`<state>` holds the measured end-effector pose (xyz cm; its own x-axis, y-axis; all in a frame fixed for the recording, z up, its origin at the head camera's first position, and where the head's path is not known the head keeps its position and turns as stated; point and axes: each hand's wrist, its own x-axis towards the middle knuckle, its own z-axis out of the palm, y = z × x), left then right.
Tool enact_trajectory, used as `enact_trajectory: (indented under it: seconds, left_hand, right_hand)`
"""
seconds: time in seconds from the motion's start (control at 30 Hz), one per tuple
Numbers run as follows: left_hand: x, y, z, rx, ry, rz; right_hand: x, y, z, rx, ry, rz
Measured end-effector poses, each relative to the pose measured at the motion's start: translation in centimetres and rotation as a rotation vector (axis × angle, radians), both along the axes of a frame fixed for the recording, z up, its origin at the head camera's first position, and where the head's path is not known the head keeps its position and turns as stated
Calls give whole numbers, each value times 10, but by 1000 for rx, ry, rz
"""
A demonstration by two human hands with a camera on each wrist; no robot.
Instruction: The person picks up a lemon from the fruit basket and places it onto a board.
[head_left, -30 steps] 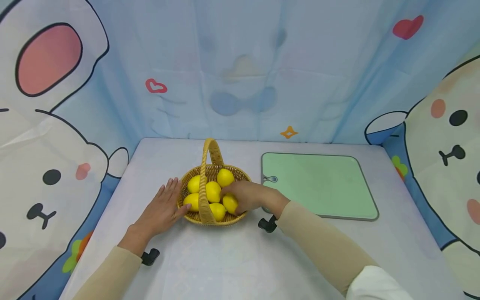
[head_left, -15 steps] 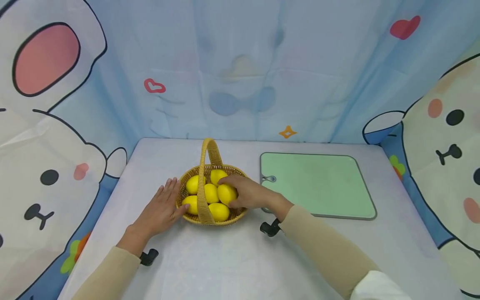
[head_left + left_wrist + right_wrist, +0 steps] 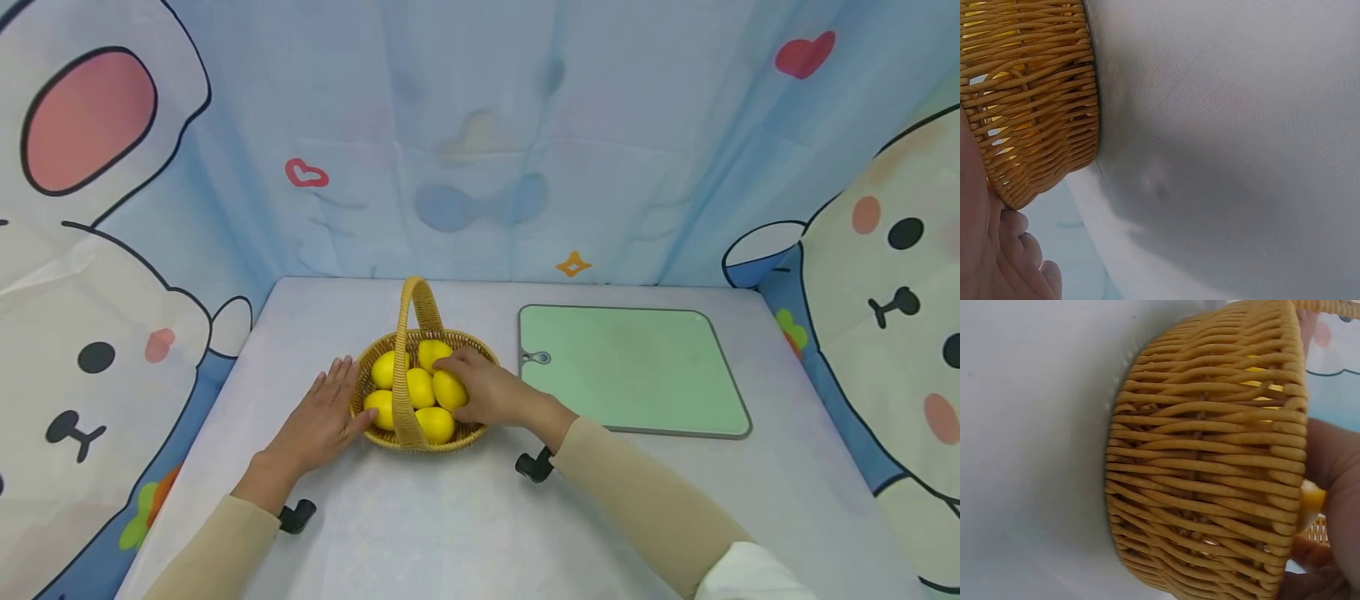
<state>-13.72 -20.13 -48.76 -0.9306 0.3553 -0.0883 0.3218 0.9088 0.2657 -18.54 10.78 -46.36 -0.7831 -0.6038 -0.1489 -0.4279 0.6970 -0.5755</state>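
Note:
A woven wicker basket (image 3: 406, 392) with a tall arched handle stands on the table, holding several yellow lemons (image 3: 436, 425). My left hand (image 3: 318, 421) rests against its left side, fingers straight, thumb over the rim. In the left wrist view its fingers (image 3: 1029, 250) extend past the wicker wall (image 3: 1041, 94). My right hand (image 3: 491, 392) reaches over the right rim and grips one lemon (image 3: 448, 390), thumb at the near side and fingers at the far side. In the right wrist view the basket wall (image 3: 1204, 456) hides most of that lemon.
A pale green cutting board (image 3: 637, 371) with a grey edge lies to the right of the basket, partly behind my right forearm. The handle (image 3: 420, 292) arches over the lemons. A blue cartoon curtain (image 3: 480, 142) hangs behind the table's far edge.
My right hand has raised the gripped lemon from the basket's lower right side, up and slightly left, over the others. The left hand has stayed against the basket.

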Motion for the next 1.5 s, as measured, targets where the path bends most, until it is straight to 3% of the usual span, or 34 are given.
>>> enact_trajectory:
  seconds: [0.27,0.63,0.8,1.17,1.5]
  left_hand:
    - [0,-1,-1,18,3,1]
    - [0,-2,-4,27,5,-1]
    - [0,-2,-4,29,5,0]
    - [-1,-2,-3,29,13,2]
    - [1,-1,-5,39,45,-9]
  right_hand:
    - [-2,5,-5,-118,28,-38]
    - [6,14,-14,-418,-8,-117]
    - [8,18,-13,-496,-30,-143]
    - [6,40,1,-616,31,-155]
    - [-9,81,22,-565,107,-213]
